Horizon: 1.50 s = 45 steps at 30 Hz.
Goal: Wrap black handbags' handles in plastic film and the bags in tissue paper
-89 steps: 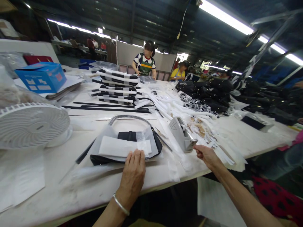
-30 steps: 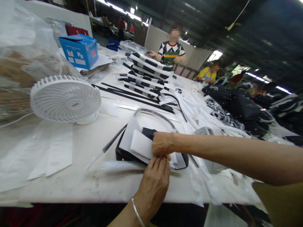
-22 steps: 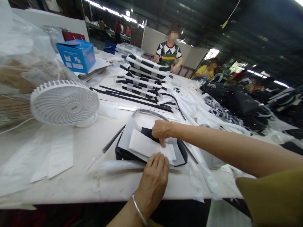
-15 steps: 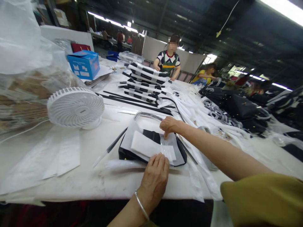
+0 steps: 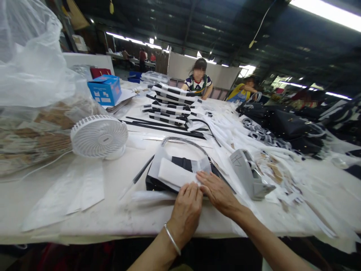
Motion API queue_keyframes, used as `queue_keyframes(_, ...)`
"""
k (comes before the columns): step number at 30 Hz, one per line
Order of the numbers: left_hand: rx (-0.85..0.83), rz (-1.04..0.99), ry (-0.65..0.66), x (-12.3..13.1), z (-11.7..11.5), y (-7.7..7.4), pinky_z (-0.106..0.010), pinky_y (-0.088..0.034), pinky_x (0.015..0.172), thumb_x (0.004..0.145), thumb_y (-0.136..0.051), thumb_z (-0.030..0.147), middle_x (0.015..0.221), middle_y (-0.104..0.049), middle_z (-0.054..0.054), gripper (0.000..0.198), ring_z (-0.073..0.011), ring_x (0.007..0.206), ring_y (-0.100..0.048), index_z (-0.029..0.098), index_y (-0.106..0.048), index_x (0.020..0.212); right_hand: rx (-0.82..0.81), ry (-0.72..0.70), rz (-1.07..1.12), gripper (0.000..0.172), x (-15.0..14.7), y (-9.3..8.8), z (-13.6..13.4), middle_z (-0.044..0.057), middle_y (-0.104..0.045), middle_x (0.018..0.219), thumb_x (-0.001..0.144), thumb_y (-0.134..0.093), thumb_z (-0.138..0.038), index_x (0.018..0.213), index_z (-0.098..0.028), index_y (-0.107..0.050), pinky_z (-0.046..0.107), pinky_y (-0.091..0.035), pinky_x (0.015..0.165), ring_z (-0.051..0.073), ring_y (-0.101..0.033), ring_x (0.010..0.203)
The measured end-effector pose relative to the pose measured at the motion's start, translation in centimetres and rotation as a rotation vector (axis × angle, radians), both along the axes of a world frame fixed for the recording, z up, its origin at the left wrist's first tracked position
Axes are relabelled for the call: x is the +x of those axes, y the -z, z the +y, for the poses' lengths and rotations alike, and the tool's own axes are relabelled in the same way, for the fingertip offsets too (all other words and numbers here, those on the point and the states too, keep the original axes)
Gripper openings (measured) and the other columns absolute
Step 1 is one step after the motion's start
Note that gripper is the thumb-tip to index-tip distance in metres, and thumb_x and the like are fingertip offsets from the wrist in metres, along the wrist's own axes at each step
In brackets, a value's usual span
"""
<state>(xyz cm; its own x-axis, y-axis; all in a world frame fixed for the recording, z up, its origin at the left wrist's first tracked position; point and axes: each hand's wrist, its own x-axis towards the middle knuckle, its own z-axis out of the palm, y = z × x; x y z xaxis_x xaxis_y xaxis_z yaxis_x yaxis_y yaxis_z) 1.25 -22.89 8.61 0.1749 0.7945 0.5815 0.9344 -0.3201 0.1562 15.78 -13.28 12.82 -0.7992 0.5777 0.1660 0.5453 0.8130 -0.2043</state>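
A black handbag [image 5: 152, 183] lies on the table in front of me, its arched handle [image 5: 184, 140] wrapped in clear film and pointing away. White foam sheet [image 5: 172, 171] covers the front of the bag, with clear tape [image 5: 201, 164] near its right part. My left hand [image 5: 187, 205], with a bangle at the wrist, rests its fingers flat on the foam's near edge. Beside it my right hand [image 5: 217, 190] lies flat with fingers stretched over the foam's right end. Both hands are open, and the tape under the right fingers is partly hidden.
A grey tape dispenser [image 5: 248, 175] stands to the right. On the left are a white fan [image 5: 100, 137], white sheets [image 5: 87, 184] and a blue box [image 5: 105, 90]. Wrapped black straps [image 5: 169, 109] are stacked behind; black bags [image 5: 284, 126] lie far right. A co-worker [image 5: 197, 81] is across the table.
My right hand has come back from beside the handle and now lies flat next to my left hand. The tape dispenser has come into clear view. The co-worker opposite leans lower.
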Motion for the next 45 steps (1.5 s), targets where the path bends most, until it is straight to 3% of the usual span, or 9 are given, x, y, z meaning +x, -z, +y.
queue_keyframes(6, -0.048, 0.019, -0.007, -0.2, 0.0, -0.4, -0.04, -0.04, 0.105, 0.083, -0.044, 0.005, 0.121, -0.063, -0.015, 0.044, -0.0248, 0.116, -0.057, 0.006, -0.052, 0.127, -0.005, 0.007, -0.048, 0.036, 0.3, -0.7, 0.7, 0.009, -0.059, 0.136, 0.101, -0.036, -0.028, 0.125, -0.024, -0.063, 0.051, -0.034, 0.111, 0.025, -0.05, 0.13)
queue_keyframes(9, -0.052, 0.016, 0.006, -0.2, -0.1, -0.4, -0.041, -0.04, 0.105, 0.084, -0.043, 0.005, 0.124, -0.062, -0.015, 0.043, -0.0249, 0.118, -0.056, 0.008, -0.052, 0.126, -0.032, 0.11, -0.017, 0.034, 0.0, -1.8, 0.9, 0.008, -0.067, 0.125, 0.1, -0.039, -0.03, 0.113, -0.023, -0.069, 0.048, -0.036, 0.109, 0.025, -0.058, 0.121)
queue_keyframes(12, -0.051, 0.021, 0.01, -0.2, -0.2, -0.6, -0.041, -0.041, 0.105, 0.084, -0.041, 0.005, 0.125, -0.062, -0.015, 0.042, -0.0254, 0.119, -0.055, 0.008, -0.053, 0.124, -0.124, 0.224, 0.093, 0.032, -1.4, -3.3, 1.8, 0.007, -0.071, 0.116, 0.098, -0.042, -0.029, 0.111, -0.021, -0.07, 0.036, -0.043, 0.101, 0.021, -0.064, 0.109)
queue_keyframes(16, -0.035, 0.021, 0.007, -0.3, -0.1, -0.6, -0.042, -0.042, 0.103, 0.083, -0.041, 0.004, 0.124, -0.062, -0.015, 0.043, -0.026, 0.118, -0.056, 0.009, -0.053, 0.124, -0.239, 0.156, -0.021, 0.034, -4.6, -5.1, 4.7, 0.004, -0.069, 0.119, 0.091, -0.047, -0.02, 0.116, -0.023, -0.07, 0.029, -0.043, 0.098, 0.02, -0.062, 0.111)
queue_keyframes(21, -0.016, 0.006, 0.009, -0.2, 0.0, 0.0, -0.043, -0.042, 0.103, 0.084, -0.042, 0.007, 0.122, -0.063, -0.015, 0.042, -0.0264, 0.117, -0.056, 0.009, -0.052, 0.125, -0.386, 0.093, -0.301, 0.029, -7.2, -6.0, 8.4, 0.002, -0.074, 0.096, 0.076, -0.064, -0.017, 0.102, -0.023, -0.075, 0.023, -0.048, 0.072, 0.018, -0.067, 0.087)
queue_keyframes(29, -0.036, -0.011, 0.006, -0.1, 0.0, 0.2, -0.043, -0.04, 0.105, 0.084, -0.043, 0.006, 0.125, -0.061, -0.015, 0.043, -0.0264, 0.12, -0.054, 0.007, -0.051, 0.127, -0.463, -0.015, -0.515, 0.034, -8.3, -7.1, 10.2, 0.0, -0.071, 0.093, 0.068, -0.075, -0.025, 0.102, -0.022, -0.073, 0.019, -0.043, 0.06, 0.014, -0.064, 0.076)
queue_keyframes(36, -0.031, -0.011, 0.005, -0.1, -0.1, 0.2, -0.043, -0.042, 0.103, 0.083, -0.04, 0.003, 0.125, -0.062, -0.016, 0.045, -0.0262, 0.12, -0.055, 0.008, -0.051, 0.126, -0.363, -0.181, -0.649, 0.041, -10.0, -8.3, 9.3, 0.0, -0.07, 0.098, 0.069, -0.067, -0.01, 0.106, -0.026, -0.072, 0.021, -0.043, 0.067, 0.017, -0.064, 0.084)
queue_keyframes(40, -0.031, -0.036, -0.001, 0.0, -0.1, 0.2, -0.043, -0.042, 0.104, 0.082, -0.039, 0.002, 0.123, -0.062, -0.014, 0.044, -0.0258, 0.117, -0.056, 0.009, -0.053, 0.124, -0.182, -0.267, -0.791, 0.042, -11.2, -9.6, 7.4, 0.004, -0.069, 0.109, 0.072, -0.059, -0.003, 0.105, -0.026, -0.071, 0.027, -0.043, 0.075, 0.021, -0.064, 0.097)
queue_keyframes(45, -0.045, -0.039, 0.003, -0.1, -0.1, 0.1, -0.043, -0.042, 0.104, 0.084, -0.038, 0.002, 0.123, -0.062, -0.014, 0.044, -0.0254, 0.117, -0.057, 0.01, -0.053, 0.124, -0.094, -0.27, -0.913, 0.033, -12.6, -10.2, 6.1, 0.01, -0.072, 0.103, 0.071, -0.061, -0.003, 0.098, -0.019, -0.071, 0.033, -0.045, 0.081, 0.025, -0.065, 0.098)
